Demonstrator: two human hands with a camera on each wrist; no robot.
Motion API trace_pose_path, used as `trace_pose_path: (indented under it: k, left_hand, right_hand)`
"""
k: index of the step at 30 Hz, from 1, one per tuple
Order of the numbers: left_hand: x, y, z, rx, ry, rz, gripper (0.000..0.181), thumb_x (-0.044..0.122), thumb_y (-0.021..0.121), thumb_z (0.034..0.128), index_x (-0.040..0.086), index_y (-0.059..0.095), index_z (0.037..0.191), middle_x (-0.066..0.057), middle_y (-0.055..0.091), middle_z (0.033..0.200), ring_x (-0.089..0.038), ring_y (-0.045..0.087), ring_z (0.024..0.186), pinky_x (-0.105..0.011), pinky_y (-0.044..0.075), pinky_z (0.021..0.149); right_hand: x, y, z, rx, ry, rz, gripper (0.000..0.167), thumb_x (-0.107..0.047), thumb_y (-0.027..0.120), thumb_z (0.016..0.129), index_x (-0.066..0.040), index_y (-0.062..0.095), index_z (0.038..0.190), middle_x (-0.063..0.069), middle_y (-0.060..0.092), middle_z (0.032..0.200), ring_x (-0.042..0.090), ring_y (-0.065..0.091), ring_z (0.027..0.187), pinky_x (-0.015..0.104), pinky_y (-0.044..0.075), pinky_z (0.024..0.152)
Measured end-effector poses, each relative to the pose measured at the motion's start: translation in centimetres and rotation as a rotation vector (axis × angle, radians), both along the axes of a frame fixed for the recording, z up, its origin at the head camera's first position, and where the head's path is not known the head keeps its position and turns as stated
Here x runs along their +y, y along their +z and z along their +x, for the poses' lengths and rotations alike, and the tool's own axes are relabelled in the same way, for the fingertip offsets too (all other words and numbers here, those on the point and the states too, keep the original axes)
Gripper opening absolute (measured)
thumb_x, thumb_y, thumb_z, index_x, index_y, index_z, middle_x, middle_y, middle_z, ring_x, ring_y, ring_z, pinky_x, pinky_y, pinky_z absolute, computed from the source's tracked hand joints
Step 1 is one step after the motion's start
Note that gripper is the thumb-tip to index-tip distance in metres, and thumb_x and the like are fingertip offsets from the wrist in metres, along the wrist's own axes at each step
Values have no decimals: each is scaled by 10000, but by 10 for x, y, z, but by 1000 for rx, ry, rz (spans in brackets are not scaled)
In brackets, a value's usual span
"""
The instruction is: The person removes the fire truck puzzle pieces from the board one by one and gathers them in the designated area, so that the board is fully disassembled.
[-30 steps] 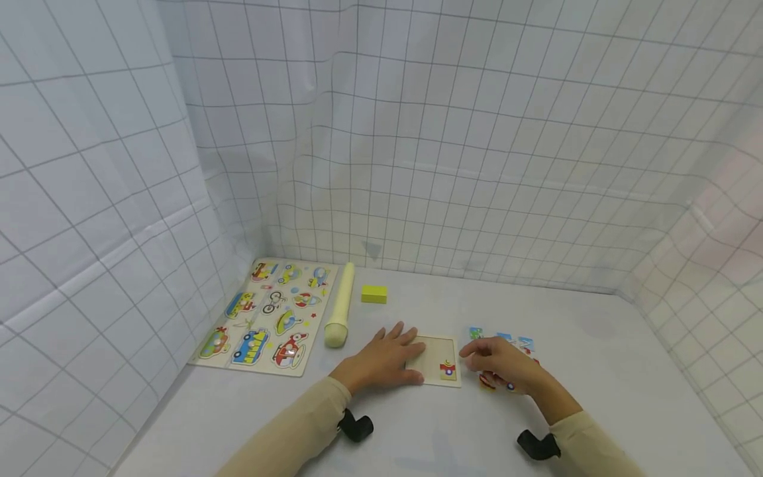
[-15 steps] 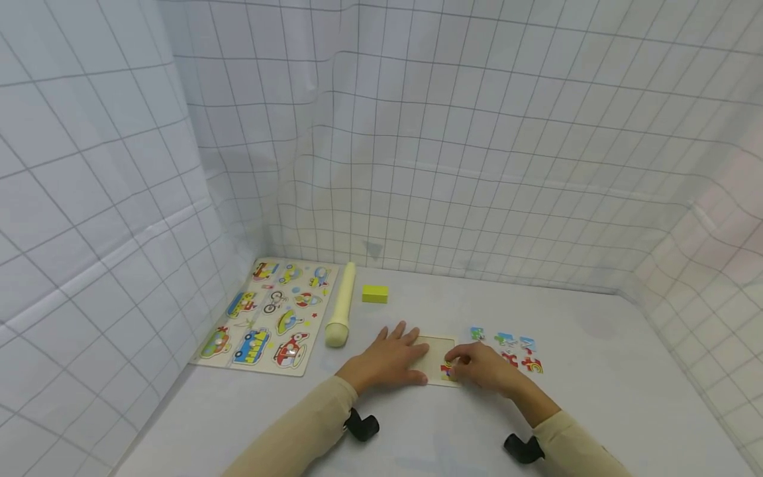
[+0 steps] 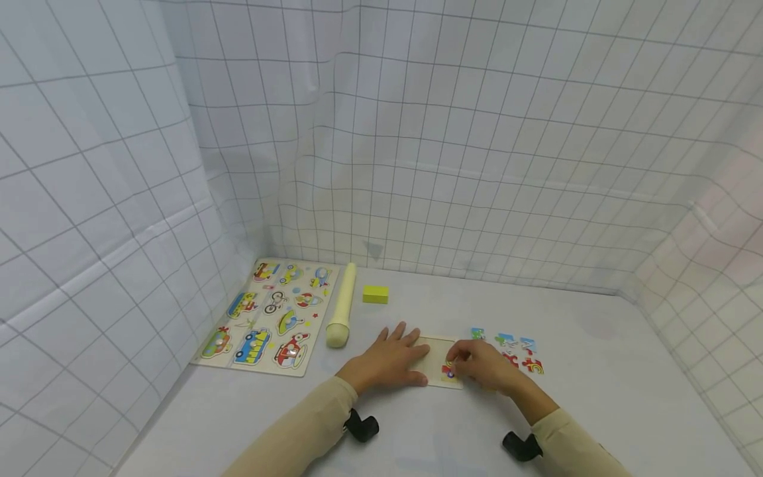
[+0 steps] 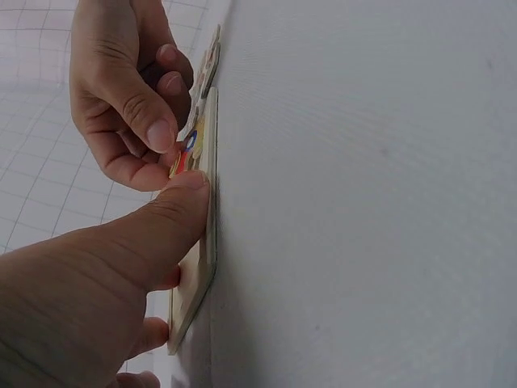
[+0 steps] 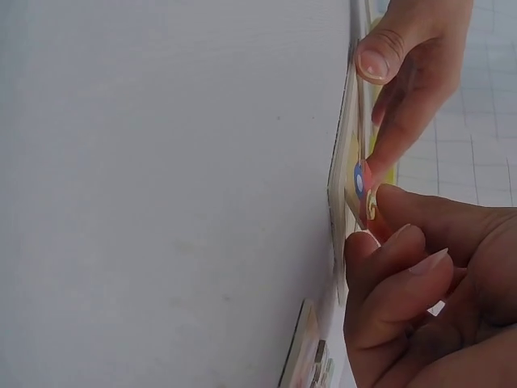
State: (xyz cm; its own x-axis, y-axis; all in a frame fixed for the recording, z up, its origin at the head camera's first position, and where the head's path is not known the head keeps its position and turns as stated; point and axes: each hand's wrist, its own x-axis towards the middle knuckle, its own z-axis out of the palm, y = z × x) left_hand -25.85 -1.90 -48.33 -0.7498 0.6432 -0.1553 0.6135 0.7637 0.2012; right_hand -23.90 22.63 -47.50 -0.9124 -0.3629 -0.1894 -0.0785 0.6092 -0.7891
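Observation:
My left hand lies with fingers spread on the left part of a small wooden puzzle tray, its thumb at the near edge. At the tray's right side, my right hand pinches a colourful jigsaw piece between thumb and finger. A red and yellow piece with a blue ring sits in the tray's near right corner, partly behind the right fingertips. Several loose jigsaw pieces lie on the table right of the tray; the right hand hides part of that area.
A peg puzzle board with vehicles lies at the left. Beside it are a pale yellow club-shaped thing and a yellow block. White gridded curtains stand behind and at both sides.
My right hand has moved left from the loose pieces to the tray's right side, uncovering red pieces behind it. My left hand stays on the tray, barely shifted.

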Motion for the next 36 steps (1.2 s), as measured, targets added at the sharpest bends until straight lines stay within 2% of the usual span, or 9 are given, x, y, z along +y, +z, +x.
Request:
trace_pose_path:
  k: [7,17,24,27,32,36]
  left_hand:
    - [0,0,1,10,-3,-9,699,636,593,945,294,466,1541,-62,330,1655,-371,194,1553,-599,220,1212]
    - [0,2,1,-6,3,-16,706,640,582,949,304,444,1555,-53,304,1666,-361,168,1561,-591,198,1222]
    - [0,2,1,-9,8,-17,706,638,585,949,306,445,1555,-52,305,1666,-360,168,1562,-588,193,1225]
    - [0,2,1,-7,7,-14,704,636,591,947,301,454,1551,-57,312,1663,-365,178,1559,-591,201,1222]
    - [-1,1,1,7,-3,-8,699,629,587,952,285,461,1547,-68,316,1660,-373,191,1554,-597,217,1215]
    - [-1,-1,1,9,-11,-1,701,626,585,954,277,459,1549,-73,312,1661,-379,193,1552,-599,225,1211]
  right_hand:
    - [3,1,0,-59,26,-90,102,-70,650,937,-74,661,1038,58,573,829,162,487,564,224,298,399]
    - [10,-1,-2,-130,29,-128,102,-105,655,975,-95,657,1077,56,578,738,138,439,499,227,324,378]
    - [13,-2,-2,-137,0,-165,112,-96,657,974,-82,668,1084,65,597,808,151,485,539,229,368,415]
    - [17,0,-2,-145,3,-196,128,-83,648,976,-53,659,1100,74,604,816,145,458,515,228,370,420]
    - [31,2,1,-173,-7,-256,208,-79,635,985,7,630,1175,85,591,764,136,427,504,223,357,436]
    - [54,1,7,-185,-60,-261,269,-133,632,1003,12,622,1230,48,589,784,117,449,554,211,347,463]
